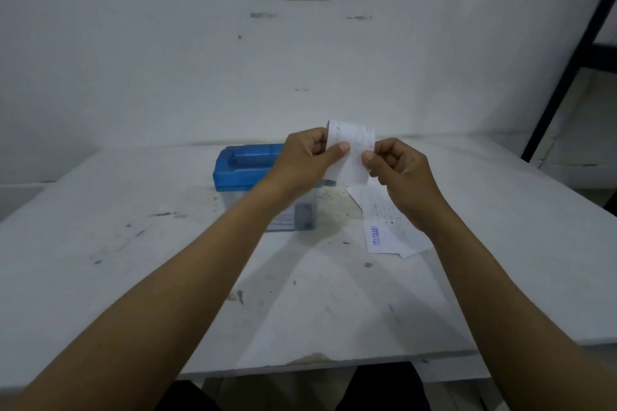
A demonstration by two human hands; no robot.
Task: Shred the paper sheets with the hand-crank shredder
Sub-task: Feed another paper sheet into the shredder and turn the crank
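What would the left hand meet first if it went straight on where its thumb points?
Probably the fingers of the right hand: the left hand pinches the paper slip, and its thumb points across it at them. Depth is unclear.

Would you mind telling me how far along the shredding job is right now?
Done: hard to say, as the clear bin of the shredder is mostly hidden behind a forearm. In hand: the left hand and right hand pinch one paper slip above the shredder, not yet fed in. Left: that slip, plus the loose sheets lying on the table right of the shredder.
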